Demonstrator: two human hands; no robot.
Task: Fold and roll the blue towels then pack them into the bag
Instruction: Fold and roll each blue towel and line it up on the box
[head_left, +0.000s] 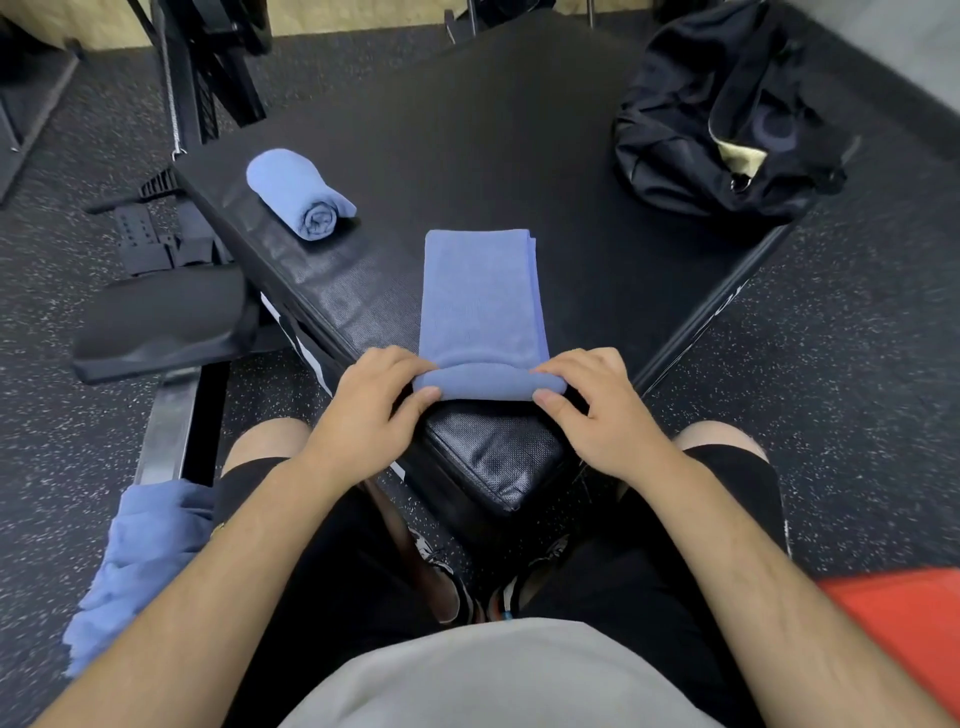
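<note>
A blue towel (480, 296) folded into a long strip lies on the black padded box (467, 156), its near end turned into a short roll at the box's near corner. My left hand (371, 402) pinches the roll's left end, and my right hand (589, 402) pinches its right end, thumbs under and fingers over. A finished rolled blue towel (298, 192) rests on the box at the left. The black bag (727, 119) sits unzipped at the box's far right corner. More loose blue towels (140, 566) hang in a heap by my left thigh.
A black padded seat (161, 322) and a metal rail stand left of the box. Machine frames stand at the far left. Speckled rubber floor surrounds the box. A red object (904, 613) lies at the lower right.
</note>
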